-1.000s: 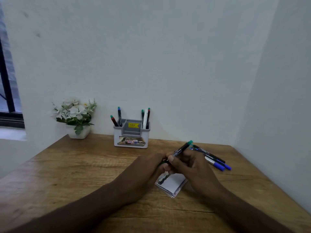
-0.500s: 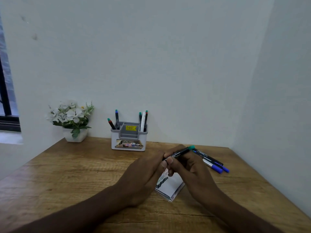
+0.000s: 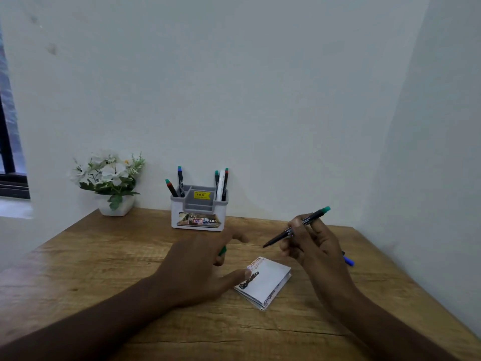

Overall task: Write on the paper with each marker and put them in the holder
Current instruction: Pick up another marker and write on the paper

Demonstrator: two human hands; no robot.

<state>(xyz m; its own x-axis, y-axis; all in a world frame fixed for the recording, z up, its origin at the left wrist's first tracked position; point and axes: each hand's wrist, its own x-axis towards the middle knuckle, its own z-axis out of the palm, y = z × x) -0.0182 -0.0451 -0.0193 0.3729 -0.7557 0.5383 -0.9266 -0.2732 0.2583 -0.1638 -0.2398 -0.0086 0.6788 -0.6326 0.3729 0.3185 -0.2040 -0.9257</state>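
Observation:
My right hand [image 3: 309, 243] grips a black marker [image 3: 299, 225] with a green end, held above the table, its bare tip pointing left. My left hand [image 3: 197, 267] holds the marker's green cap [image 3: 222, 251] under its fingers, and its thumb touches the left edge of the folded white paper [image 3: 270, 280]. The paper lies on the table and bears dark scribbles. The grey and white holder [image 3: 199, 212] stands at the back against the wall with several markers upright in it. A loose blue marker [image 3: 348, 261] shows behind my right wrist; any others there are hidden.
A white pot of white flowers [image 3: 112, 183] stands at the back left of the wooden table [image 3: 104, 256]. Walls close the table off at the back and on the right. A window edge is at the far left.
My hands have pulled apart: the cap came off in my left hand, and my right hand moved right and up with the uncapped marker. The paper is now uncovered.

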